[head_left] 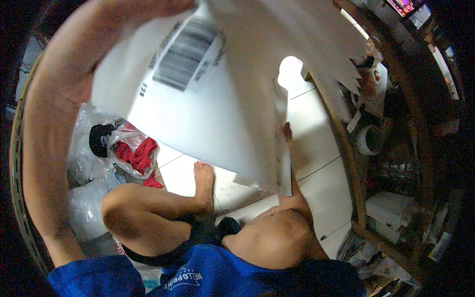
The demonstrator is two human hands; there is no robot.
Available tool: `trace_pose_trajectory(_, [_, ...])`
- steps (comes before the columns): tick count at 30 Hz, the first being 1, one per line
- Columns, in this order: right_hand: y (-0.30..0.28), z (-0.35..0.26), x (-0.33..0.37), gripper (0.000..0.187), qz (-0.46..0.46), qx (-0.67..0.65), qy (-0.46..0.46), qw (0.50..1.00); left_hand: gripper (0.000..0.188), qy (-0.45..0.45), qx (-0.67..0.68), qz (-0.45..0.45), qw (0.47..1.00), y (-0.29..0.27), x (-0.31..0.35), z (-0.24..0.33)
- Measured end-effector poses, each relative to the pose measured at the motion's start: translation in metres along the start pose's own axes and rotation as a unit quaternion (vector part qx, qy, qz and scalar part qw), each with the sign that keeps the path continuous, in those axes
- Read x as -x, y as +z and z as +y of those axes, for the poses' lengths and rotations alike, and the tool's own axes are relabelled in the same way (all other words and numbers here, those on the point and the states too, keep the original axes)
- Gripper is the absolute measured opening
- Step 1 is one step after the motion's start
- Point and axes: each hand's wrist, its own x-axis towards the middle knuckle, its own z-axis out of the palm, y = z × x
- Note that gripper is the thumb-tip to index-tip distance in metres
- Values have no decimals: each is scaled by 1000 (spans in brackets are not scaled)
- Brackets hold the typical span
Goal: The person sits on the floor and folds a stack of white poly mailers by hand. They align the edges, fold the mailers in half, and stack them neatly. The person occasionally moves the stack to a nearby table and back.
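A large white sheet-like piece, blurred by motion, hangs before me and fills the upper middle. It carries a printed barcode, and I cannot tell whether it is paper or plastic. My left arm arches up the left side, and my left hand grips the sheet's upper edge at the top of the picture; its fingertips are partly cut off. From the lower right, my right forearm passes beside my raised knee and up behind the sheet. Only a small part of my right hand shows at the sheet's right edge; its fingers are mostly hidden.
Clear plastic bags lie to my left, one with red cloth inside, near a black cap-like item. A cluttered wooden shelf stands on the right, holding a white roll and a white box. My bare foot rests on pale floor tiles.
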Motion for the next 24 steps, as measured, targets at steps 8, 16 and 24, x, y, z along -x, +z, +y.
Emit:
trace_pose_trajectory(8, [-13, -78, 39, 64, 67, 48, -40, 996, 38, -186, 250, -225, 923, 23, -40, -161])
trace_pose_trajectory(16, [-8, -115, 28, 72, 84, 318, -156, 931, 39, -383, 262, -220, 858, 89, 4, -307])
trace_pose_trajectory(24, [47, -197, -30, 69, 70, 410, -181, 891, 38, -328, 357, -170, 858, 86, -38, -353])
